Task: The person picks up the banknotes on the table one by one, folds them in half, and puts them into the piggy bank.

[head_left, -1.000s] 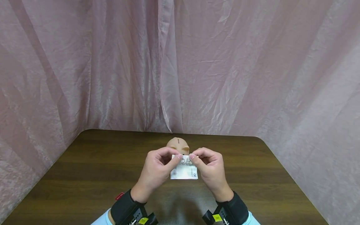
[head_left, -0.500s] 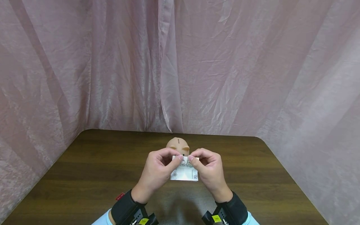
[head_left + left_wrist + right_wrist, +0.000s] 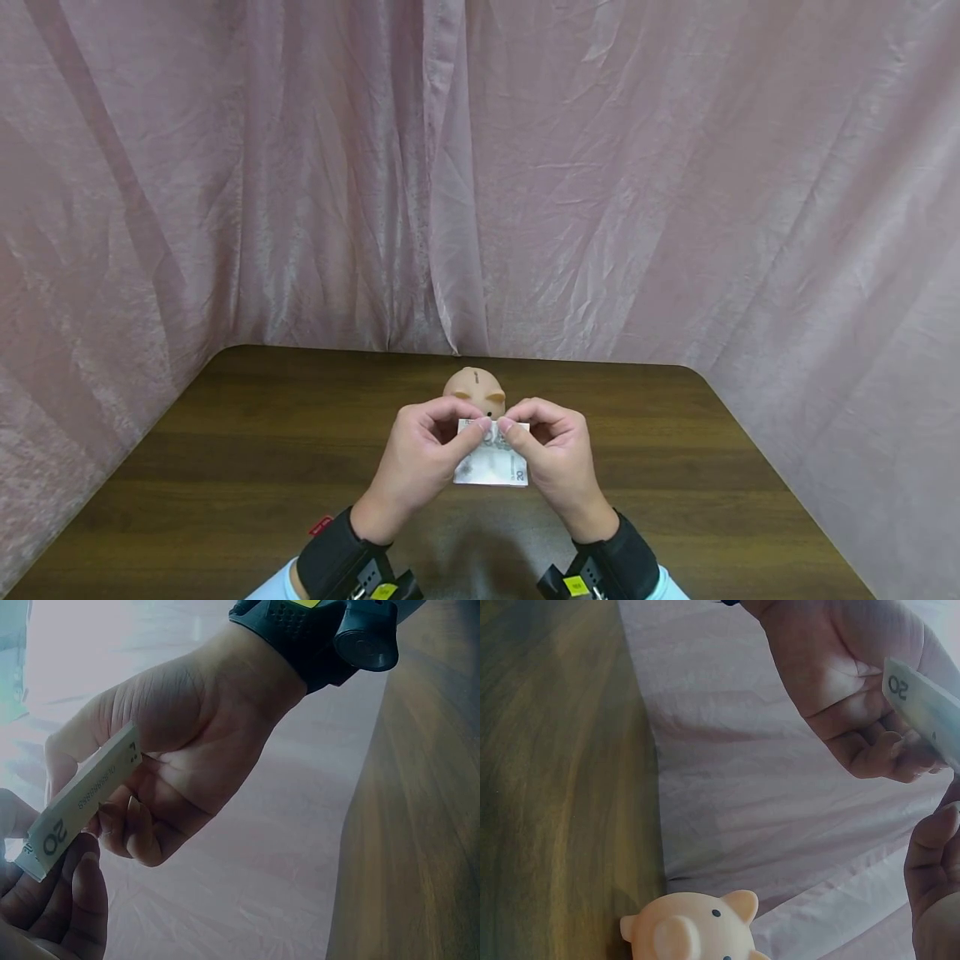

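Note:
A pale folded banknote (image 3: 491,467), marked 20, is held up between both hands in front of the piggy bank. My left hand (image 3: 417,450) pinches its top edge between thumb and index finger. From the other side, my right hand (image 3: 561,458) pinches the same edge, the two thumb tips close together at the middle. In the left wrist view the banknote (image 3: 79,799) shows as a narrow folded strip. Just beyond the hands stands a peach piggy bank (image 3: 476,383), a dark slot on its top; the right wrist view shows the snout and ears of the piggy bank (image 3: 690,926).
Under the hands spreads a dark brown wooden table (image 3: 300,433) with rounded far corners. Pink curtain (image 3: 337,167) hangs behind it and along the sides. A black wrist strap (image 3: 341,554) with a small camera sits on each forearm.
Both thumbs have slid slightly inward along the banknote's top edge and are now closer together. The banknote has come down a little, nearer to me. The piggy bank stays put.

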`<state>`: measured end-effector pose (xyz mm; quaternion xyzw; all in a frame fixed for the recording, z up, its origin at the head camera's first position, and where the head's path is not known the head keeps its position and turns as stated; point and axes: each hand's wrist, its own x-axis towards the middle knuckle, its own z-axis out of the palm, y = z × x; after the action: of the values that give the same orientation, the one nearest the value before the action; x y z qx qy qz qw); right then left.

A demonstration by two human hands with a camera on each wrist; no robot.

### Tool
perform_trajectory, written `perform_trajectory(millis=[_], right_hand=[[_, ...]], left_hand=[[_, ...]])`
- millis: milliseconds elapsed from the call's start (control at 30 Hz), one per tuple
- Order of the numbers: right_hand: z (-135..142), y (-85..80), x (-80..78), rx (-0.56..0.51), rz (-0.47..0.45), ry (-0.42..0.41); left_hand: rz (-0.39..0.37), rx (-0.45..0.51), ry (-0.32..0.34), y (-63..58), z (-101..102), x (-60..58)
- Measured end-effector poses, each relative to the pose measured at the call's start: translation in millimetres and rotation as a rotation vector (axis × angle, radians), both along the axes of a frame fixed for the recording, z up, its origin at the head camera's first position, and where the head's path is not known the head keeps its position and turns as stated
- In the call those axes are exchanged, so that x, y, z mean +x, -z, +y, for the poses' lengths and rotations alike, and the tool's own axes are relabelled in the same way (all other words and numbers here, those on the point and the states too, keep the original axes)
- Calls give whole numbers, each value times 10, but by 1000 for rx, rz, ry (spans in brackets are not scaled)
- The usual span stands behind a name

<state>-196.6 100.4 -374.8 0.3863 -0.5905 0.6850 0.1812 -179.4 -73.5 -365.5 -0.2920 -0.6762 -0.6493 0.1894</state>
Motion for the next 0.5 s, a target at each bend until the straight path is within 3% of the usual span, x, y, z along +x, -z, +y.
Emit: perform_trajectory(millis=[267, 500], right_hand=[[-6, 3, 1, 10, 22, 6], [-14, -31, 26, 22, 23, 33]], left_hand=[[10, 8, 6, -1, 4, 5], [-17, 3, 14, -230, 27, 182]])
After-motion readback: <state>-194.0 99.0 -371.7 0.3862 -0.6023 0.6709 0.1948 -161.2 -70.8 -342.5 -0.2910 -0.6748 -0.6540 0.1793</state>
